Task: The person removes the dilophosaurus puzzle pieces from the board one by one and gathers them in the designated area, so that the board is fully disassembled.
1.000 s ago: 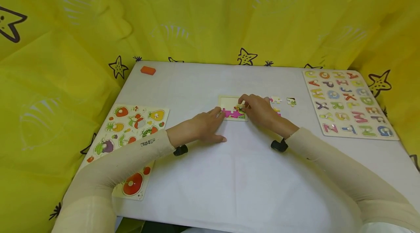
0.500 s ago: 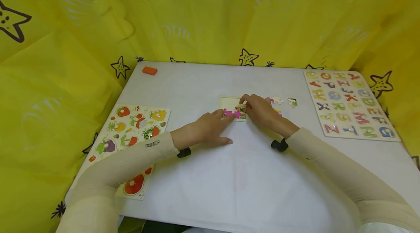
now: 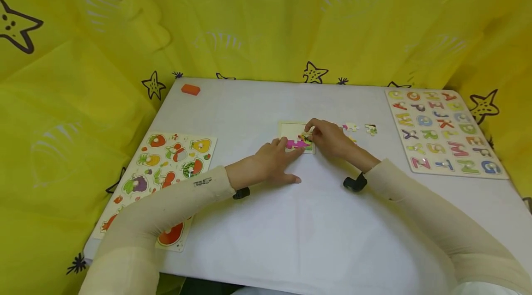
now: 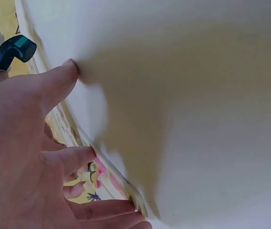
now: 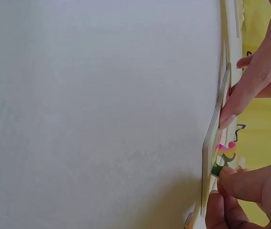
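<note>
The left hand, fingers spread, touches the small, flat, cream-coloured jigsaw tray on the white-covered desk; the right hand pinches a green-and-yellow jigsaw piece at the tray's right side, thumb against it.

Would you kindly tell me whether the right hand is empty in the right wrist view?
No, the right hand pinches a puzzle piece, its thumb at the green part.
</note>
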### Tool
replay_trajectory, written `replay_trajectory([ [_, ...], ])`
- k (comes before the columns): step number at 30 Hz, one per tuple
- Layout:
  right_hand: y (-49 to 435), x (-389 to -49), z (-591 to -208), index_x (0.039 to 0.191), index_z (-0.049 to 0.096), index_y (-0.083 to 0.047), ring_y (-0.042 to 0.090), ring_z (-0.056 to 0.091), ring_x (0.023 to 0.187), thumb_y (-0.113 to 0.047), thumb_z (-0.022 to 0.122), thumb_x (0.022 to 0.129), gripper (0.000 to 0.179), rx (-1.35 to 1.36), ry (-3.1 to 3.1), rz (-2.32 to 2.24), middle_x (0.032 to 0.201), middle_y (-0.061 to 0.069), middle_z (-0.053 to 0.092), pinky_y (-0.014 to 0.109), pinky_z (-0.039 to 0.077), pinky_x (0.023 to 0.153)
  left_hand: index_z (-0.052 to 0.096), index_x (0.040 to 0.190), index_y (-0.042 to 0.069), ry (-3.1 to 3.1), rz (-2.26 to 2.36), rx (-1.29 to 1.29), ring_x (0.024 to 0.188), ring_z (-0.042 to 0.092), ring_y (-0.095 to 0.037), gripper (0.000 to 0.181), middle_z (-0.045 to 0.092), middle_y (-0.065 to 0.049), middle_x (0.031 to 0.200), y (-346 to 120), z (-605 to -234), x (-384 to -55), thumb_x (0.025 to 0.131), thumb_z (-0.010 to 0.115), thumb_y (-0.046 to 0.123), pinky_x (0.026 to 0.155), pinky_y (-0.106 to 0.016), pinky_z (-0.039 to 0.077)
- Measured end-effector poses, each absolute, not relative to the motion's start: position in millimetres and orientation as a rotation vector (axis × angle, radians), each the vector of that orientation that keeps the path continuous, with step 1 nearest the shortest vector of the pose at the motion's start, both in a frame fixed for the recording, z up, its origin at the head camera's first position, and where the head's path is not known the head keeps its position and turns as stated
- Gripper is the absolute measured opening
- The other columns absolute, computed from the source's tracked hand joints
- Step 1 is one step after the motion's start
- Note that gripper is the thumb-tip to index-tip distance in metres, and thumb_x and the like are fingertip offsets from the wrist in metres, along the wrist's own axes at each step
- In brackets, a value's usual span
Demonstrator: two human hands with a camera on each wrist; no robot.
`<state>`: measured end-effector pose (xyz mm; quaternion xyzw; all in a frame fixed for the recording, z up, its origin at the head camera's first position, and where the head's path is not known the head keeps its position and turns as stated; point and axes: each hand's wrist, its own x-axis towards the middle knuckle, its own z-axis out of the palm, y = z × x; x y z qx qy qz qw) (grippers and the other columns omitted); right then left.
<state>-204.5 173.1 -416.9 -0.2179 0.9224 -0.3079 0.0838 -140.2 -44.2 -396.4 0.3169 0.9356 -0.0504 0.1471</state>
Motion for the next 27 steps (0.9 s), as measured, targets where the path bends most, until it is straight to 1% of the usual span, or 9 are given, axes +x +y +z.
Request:
replay_trajectory([
  [2,175.3,-205.1,-415.5,0.124,0.062,-0.007,0.031,0.059,0.092,-0.007,0.060,0.107,0.017,-0.619,2.751,-0.951,0.101,0.017,0.067,0.045,0.049,0.088,0.031,0.168,0.030,2.685,-0.157,0.911,0.125,0.053,-0.030,0.089,0.047,-0.018,0.143,-42.8,-395.5,-140.9,0.096,0.056,0.075,0.095,-0.040,0.056],
  [4,179.3,-206.4,-411.6,0.124,0.062,-0.007,0.031,0.060,0.090,-0.007,0.058,0.108,0.017,-0.582,2.744,-0.992,0.102,0.018,0.066,0.044,0.050,0.085,0.031,0.168,0.030,2.679,-0.165,0.908,0.124,0.054,-0.030,0.090,0.047,-0.018,0.143,-41.6,-394.7,-141.6,0.095,0.057,0.075,0.094,-0.040,0.056],
  [8,193.8,-210.5,-400.0,0.128,0.061,-0.008,0.032,0.060,0.093,-0.012,0.056,0.110,0.019,-0.485,2.741,-1.021,0.109,0.018,0.066,0.041,0.051,0.082,0.031,0.168,0.031,2.666,-0.159,0.885,0.123,0.053,-0.029,0.090,0.047,-0.017,0.143,-40.2,-393.5,-142.4,0.094,0.059,0.075,0.095,-0.039,0.055],
  [9,198.6,-211.2,-396.6,0.129,0.061,-0.007,0.033,0.061,0.095,-0.012,0.055,0.110,0.021,-0.472,2.743,-1.020,0.110,0.020,0.066,0.042,0.052,0.083,0.030,0.168,0.031,2.663,-0.161,0.881,0.124,0.053,-0.029,0.091,0.047,-0.017,0.143,-40.1,-393.2,-142.4,0.094,0.059,0.075,0.095,-0.039,0.055],
  [13,222.2,-211.2,-383.9,0.129,0.064,-0.005,0.036,0.061,0.108,-0.011,0.054,0.109,0.024,-0.413,2.777,-0.969,0.118,0.022,0.067,0.049,0.054,0.093,0.028,0.169,0.031,2.651,-0.168,0.883,0.123,0.052,-0.029,0.091,0.047,-0.017,0.143,-40.3,-391.4,-141.6,0.095,0.059,0.074,0.093,-0.037,0.054],
  [16,244.9,-209.8,-376.0,0.128,0.066,-0.002,0.039,0.061,0.110,-0.011,0.054,0.109,0.025,-0.399,2.786,-0.912,0.119,0.025,0.067,0.052,0.053,0.093,0.028,0.169,0.030,2.651,-0.169,0.894,0.122,0.052,-0.029,0.091,0.047,-0.018,0.143,-41.4,-390.6,-140.9,0.095,0.059,0.074,0.092,-0.036,0.054],
  [20,280.2,-206.2,-370.9,0.127,0.065,0.001,0.037,0.060,0.104,-0.015,0.057,0.109,0.025,-0.396,2.753,-0.828,0.116,0.025,0.067,0.043,0.052,0.084,0.028,0.169,0.030,2.653,-0.164,0.901,0.121,0.052,-0.029,0.091,0.047,-0.018,0.143,-42.0,-390.2,-140.2,0.095,0.059,0.073,0.092,-0.036,0.054],
  [24,312.7,-202.3,-370.0,0.122,0.061,0.005,0.031,0.057,0.098,-0.015,0.060,0.108,0.025,-0.349,2.675,-0.782,0.110,0.020,0.066,0.031,0.049,0.076,0.027,0.169,0.031,2.647,-0.158,0.885,0.122,0.051,-0.029,0.091,0.047,-0.018,0.143,-41.8,-390.6,-139.8,0.095,0.059,0.073,0.092,-0.037,0.054],
  [27,331.8,-200.7,-371.4,0.118,0.060,0.006,0.027,0.055,0.096,-0.016,0.061,0.107,0.025,-0.327,2.630,-0.738,0.107,0.015,0.065,0.030,0.048,0.076,0.027,0.169,0.031,2.647,-0.152,0.880,0.125,0.051,-0.030,0.091,0.046,-0.019,0.145,-42.0,-390.9,-139.3,0.095,0.060,0.073,0.093,-0.037,0.055],
])
